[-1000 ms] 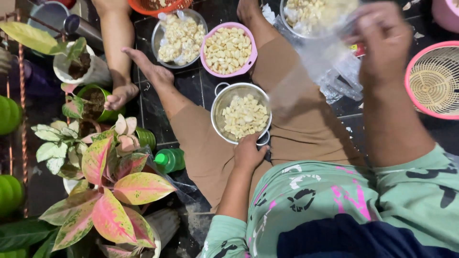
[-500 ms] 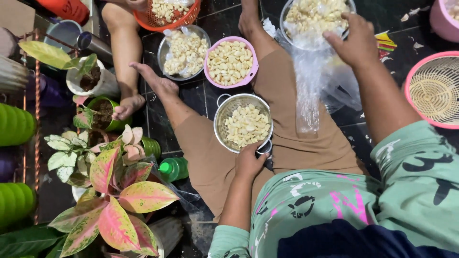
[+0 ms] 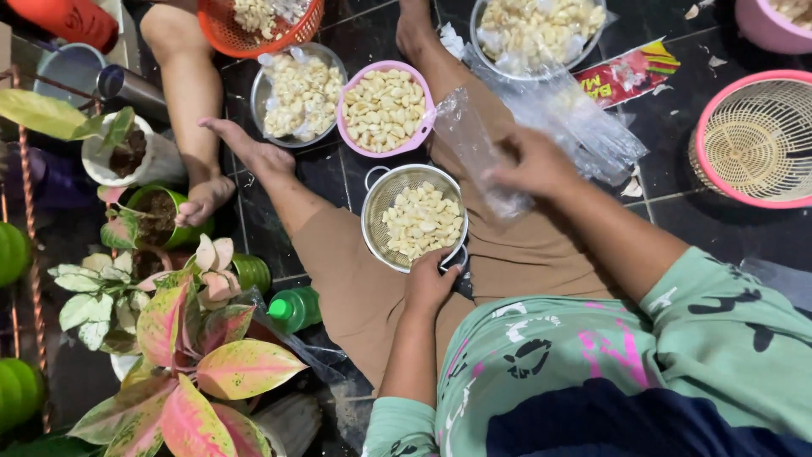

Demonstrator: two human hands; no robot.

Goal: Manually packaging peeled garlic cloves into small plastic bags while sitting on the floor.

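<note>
While my legs stay folded on the dark tiled floor (image 3: 677, 211), my right hand (image 3: 529, 165) has come down from the far metal bowl, where it was half a second ago, and now hangs over my right thigh, just beside the colander. Its fingers are pinched shut on a clear plastic bag (image 3: 474, 140), which has come down with it and trails back toward the pile of bags (image 3: 584, 127) on the floor. My left hand (image 3: 430, 283) has not moved: it still grips the near rim of the small metal colander (image 3: 414, 222) resting in my lap, fingers curled over the handle.

Counting vessels that hold the pale peeled cloves, I see five: the metal bowl (image 3: 541, 30) at the top, the steel dish (image 3: 300, 93) to the left, the pink bowl (image 3: 385, 108) beside it, an orange basket (image 3: 258, 25) at the upper edge, and my colander. One pink basket (image 3: 757, 140) sits well apart on the right. Another person's foot (image 3: 203, 199) rests near two potted plants (image 3: 135, 182), and one green bottle (image 3: 292, 309) lies by the pink-leaved plant (image 3: 186, 372).
</note>
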